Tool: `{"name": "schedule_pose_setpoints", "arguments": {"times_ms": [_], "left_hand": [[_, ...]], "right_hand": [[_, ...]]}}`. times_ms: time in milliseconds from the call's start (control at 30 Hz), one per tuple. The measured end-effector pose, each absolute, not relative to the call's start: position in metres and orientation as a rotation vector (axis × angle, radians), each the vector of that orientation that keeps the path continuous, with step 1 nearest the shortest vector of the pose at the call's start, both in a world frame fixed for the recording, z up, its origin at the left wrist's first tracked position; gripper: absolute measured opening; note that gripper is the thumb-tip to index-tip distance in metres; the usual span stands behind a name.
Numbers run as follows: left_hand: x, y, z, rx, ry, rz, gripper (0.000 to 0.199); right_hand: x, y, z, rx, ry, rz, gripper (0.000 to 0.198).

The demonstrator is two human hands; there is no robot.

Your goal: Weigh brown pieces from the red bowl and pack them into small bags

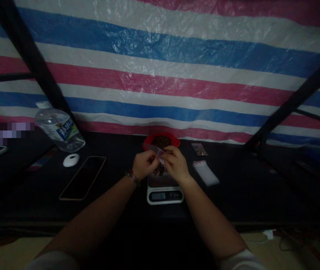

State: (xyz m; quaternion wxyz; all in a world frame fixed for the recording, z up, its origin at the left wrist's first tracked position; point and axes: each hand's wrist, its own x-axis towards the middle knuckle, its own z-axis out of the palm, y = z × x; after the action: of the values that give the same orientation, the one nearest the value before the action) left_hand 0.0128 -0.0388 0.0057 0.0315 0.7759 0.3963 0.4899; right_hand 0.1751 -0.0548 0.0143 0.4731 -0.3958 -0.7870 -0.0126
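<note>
Clear bag (pixel 162 165) with dark pieces in its lower part: at centre frame, over the scale (pixel 165 195) (contact with its plate cannot be confirmed). Grip: left hand (pixel 144 165) and right hand (pixel 177 165) both appear pinched on the bag's upper edge. Step in hand, as judged: working the bag's mouth. The next move calls for keeping that edge taut and the contents low. Just beyond stands a red bowl (pixel 176 141) of similar pieces. Right of centre on the worktop (pixel 239 187): a filled packet (pixel 200 149) and whitish bags (pixel 206 173).
</note>
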Motion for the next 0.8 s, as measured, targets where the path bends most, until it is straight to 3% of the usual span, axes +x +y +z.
{"name": "schedule_pose_setpoints", "arguments": {"times_ms": [200,367,567,800], "left_hand": [[0.015,-0.041,0.008,2.523,1.026,1.377,0.020],[0.008,-0.040,0.014,2.672,0.821,1.523,0.014],[-0.003,-0.037,0.024,2.871,0.811,1.360,0.058],[-0.017,-0.029,0.029,2.887,0.841,1.063,0.074]], "right_hand": [[0.177,-0.051,0.008,-0.967,-2.039,-0.057,0.036],[0.178,-0.051,0.008,-1.019,-2.000,-0.010,0.031],[0.176,-0.054,0.015,-1.070,-2.000,0.071,0.028],[0.179,-0.052,0.019,-0.961,-2.166,0.110,0.033]]}}
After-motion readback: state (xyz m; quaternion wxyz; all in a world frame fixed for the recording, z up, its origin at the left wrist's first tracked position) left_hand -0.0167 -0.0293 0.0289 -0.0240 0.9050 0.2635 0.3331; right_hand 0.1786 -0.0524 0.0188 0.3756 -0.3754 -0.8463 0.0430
